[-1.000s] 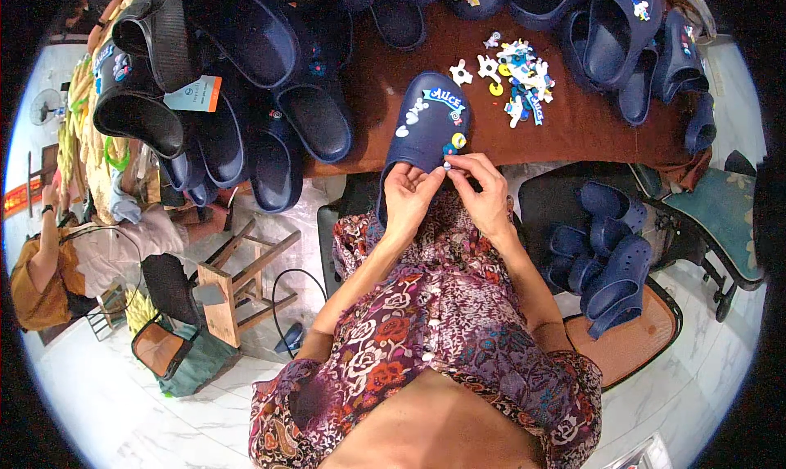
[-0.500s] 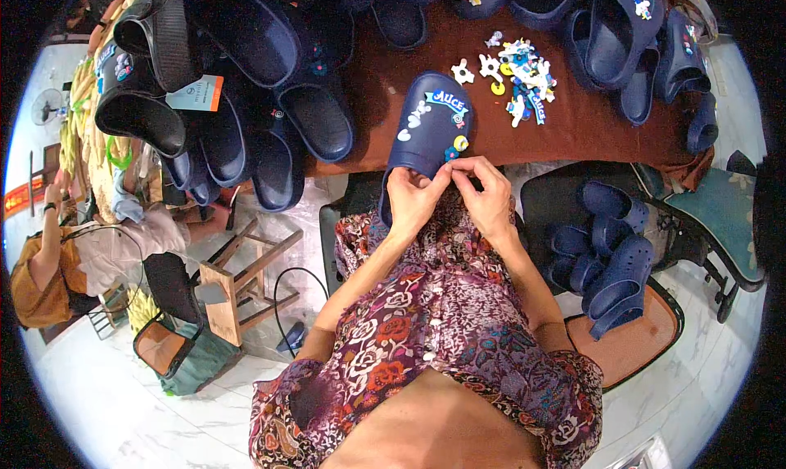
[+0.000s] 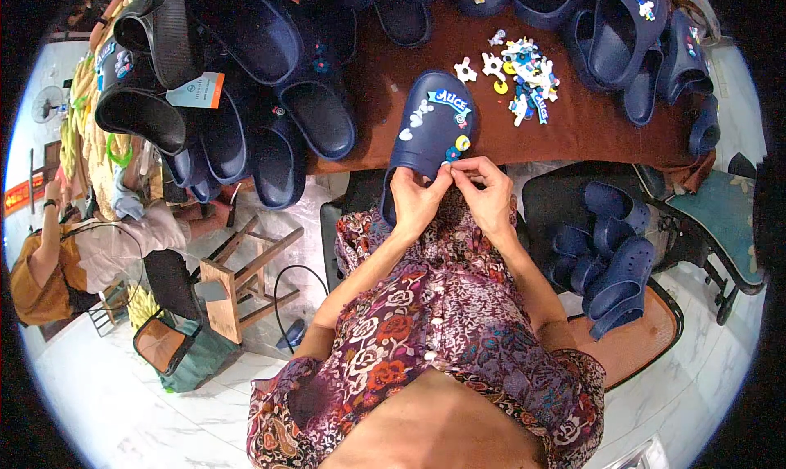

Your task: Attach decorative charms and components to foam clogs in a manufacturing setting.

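A navy foam clog (image 3: 419, 146) lies at the near edge of the brown-covered table, toe pointing away from me. Its upper carries a blue-and-white banner charm (image 3: 449, 101), pale heart-shaped charms down the left, and several small colourful charms (image 3: 458, 147) along the right. My left hand (image 3: 416, 199) grips the clog at its opening, with the fingers partly hidden inside. Close against the clog's right side, my right hand (image 3: 489, 197) is pinched beside the left thumb. A small pale bit shows at the fingertips, too small to name.
A pile of loose charms (image 3: 532, 80) lies beyond the clog to the right. Dark clogs (image 3: 315, 117) crowd the table's left, and more decorated clogs (image 3: 618, 43) its right. Navy clogs (image 3: 618, 272) rest on a chair at right. Wooden stool (image 3: 246, 281) and a person (image 3: 49, 264) at left.
Both hands keep nearly the same hold, with only slight finger shifts at the clog's right side. A small pale bit now shows at the fingertips.
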Tool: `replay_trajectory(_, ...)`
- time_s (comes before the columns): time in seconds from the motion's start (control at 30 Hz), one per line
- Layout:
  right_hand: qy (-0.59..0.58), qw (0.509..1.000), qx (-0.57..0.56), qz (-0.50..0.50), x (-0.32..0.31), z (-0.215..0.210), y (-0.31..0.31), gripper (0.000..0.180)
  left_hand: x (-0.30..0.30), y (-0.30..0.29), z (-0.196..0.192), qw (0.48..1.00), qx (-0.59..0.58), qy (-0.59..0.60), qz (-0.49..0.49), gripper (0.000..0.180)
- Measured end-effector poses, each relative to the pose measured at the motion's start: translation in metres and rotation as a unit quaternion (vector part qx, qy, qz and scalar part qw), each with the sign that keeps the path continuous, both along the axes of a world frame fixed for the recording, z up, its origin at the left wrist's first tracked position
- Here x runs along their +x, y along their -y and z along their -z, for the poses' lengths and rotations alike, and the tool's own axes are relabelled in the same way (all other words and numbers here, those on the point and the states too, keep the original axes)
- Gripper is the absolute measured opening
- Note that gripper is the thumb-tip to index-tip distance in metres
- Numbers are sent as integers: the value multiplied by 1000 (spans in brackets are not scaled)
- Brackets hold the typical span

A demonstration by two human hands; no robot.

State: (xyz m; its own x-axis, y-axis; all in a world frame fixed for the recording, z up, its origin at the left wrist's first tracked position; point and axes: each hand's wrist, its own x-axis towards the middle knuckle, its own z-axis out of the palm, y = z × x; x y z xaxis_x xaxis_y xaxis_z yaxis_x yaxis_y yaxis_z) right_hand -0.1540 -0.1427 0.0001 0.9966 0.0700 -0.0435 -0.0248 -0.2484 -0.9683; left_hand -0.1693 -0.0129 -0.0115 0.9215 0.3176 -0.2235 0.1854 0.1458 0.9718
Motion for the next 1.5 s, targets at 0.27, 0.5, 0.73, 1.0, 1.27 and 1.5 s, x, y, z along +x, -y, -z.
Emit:
replay_trajectory(0.27, -36, 999, 20, 9, 1, 3, 1, 13, 0, 4, 2, 997, 80, -6, 8, 33)
replay_trajectory(0.5, 3, 1000, 9, -8, -5, 1, 2, 15, 3, -1, -3, 999, 11, -37, 36, 38)
replay_trajectory(0.73, -26, 994, 95, 40, -16, 25, 3, 27, -2, 9, 1, 999, 17, 13, -38, 36)
replay_trajectory(1.0, -38, 996, 76, 25, -3, 19, 6, 53, -6, 6, -11, 997, -59, -6, -52, 36)
replay_trajectory(1.27, -40, 985, 170, 10, 9, 21, 2, 65, -9, 3, -26, 996, -92, 3, -13, 43)
replay_trajectory(1.5, -33, 979, 203, 7, 13, 10, -2, 67, 0, -2, -36, 984, -170, -4, -48, 37)
